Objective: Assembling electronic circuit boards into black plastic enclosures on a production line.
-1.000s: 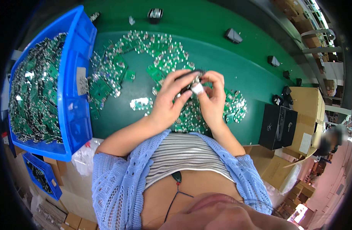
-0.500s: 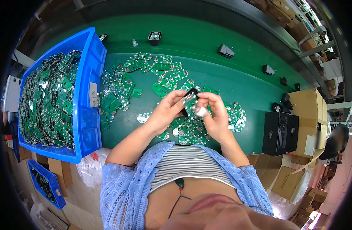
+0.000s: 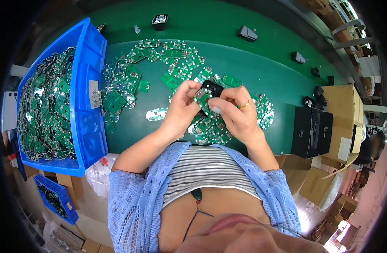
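Note:
A small black plastic housing [image 3: 213, 87] is gripped in my left hand [image 3: 179, 110], its fingers closed along the left side. A green circuit board [image 3: 202, 99] lies against the housing, partly over it. My right hand [image 3: 240, 113] pinches the board's right edge with thumb and forefinger, and a white wrap covers one fingertip. Whether the board sits inside the housing is hidden by my fingers. Under both hands, loose green circuit boards [image 3: 212, 131] are heaped on the green bench. More boards [image 3: 172, 54] spread out beyond them to the left.
On the left stands a big blue bin [image 3: 89, 139] full of circuit boards. Black housings [image 3: 247, 33] are spaced along the far strip, one [image 3: 160, 21] with a board in it. A black box [image 3: 301, 134] and a cardboard carton [image 3: 343, 114] stand on the right.
The black housing has turned, so more of its dark top shows beyond the board. My right fingers have shifted from the board's far edge onto its right side. The whole view has moved slightly.

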Available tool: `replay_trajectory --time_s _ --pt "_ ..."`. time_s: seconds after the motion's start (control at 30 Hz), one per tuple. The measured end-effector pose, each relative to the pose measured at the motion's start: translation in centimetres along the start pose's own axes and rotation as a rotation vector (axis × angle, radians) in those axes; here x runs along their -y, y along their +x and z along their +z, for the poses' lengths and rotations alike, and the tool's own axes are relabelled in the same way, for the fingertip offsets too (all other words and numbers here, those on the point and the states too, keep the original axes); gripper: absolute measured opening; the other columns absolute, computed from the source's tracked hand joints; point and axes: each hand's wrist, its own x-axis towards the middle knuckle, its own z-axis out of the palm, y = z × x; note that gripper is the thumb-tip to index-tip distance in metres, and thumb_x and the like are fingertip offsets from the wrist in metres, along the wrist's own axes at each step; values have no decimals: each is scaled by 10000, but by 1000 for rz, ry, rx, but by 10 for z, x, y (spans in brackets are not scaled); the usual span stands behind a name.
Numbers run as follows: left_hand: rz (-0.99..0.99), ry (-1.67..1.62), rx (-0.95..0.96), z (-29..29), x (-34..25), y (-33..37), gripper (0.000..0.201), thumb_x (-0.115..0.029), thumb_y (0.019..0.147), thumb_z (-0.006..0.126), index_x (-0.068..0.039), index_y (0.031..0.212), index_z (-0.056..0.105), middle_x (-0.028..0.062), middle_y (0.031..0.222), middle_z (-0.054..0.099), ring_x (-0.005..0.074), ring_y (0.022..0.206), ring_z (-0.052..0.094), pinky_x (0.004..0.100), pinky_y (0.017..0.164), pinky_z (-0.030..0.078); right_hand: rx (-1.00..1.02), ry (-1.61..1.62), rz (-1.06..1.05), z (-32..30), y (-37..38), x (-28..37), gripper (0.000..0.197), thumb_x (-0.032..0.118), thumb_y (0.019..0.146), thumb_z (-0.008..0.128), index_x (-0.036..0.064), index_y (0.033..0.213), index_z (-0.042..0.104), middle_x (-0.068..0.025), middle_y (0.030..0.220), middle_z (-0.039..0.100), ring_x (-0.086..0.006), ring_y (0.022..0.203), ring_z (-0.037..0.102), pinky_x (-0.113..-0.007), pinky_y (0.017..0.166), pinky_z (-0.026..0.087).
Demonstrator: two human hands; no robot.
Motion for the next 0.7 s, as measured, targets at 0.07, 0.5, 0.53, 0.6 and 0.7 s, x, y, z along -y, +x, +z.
replay_trajectory --time_s 0.07,0.5,0.53,0.6,0.7 --pt "-4 -55 10 -3 5 -1 269 -63 890 503 -59 1140 404 56 1010 565 90 911 532 238 739 456 -34 -6 -12 1 2 -4 291 -22 627 654 78 897 612 -58 813 530 -220 691 523 -311 525 438" --pt "149 -60 82 6 -2 -6 422 -52 863 570 0 1204 327 148 1151 500 161 1041 509 283 856 446 -61 79 269 0 3 5 222 -25 685 644 36 876 550 -92 822 533 -263 731 545 -353 602 456" --pt "149 -60 82 6 0 -5 422 -52 863 570 0 1204 327 148 1151 500 161 1041 509 283 856 446 -61 79 269 0 3 5 222 -25 685 644 36 876 550 -92 822 533 -263 731 545 -353 602 456" --pt "283 -10 123 5 5 -4 421 -32 861 564 -8 1202 319 149 1170 487 165 1040 510 282 856 445 -44 -3 179 2 4 6 229 -31 683 638 35 884 551 -95 825 529 -266 734 543 -354 600 459" --pt "284 2 76 8 2 -6 408 -24 866 552 -14 1199 315 149 1175 479 164 1036 509 279 852 448 -68 -69 170 5 5 8 235 -32 682 634 33 892 552 -97 824 527 -267 733 539 -353 594 459"
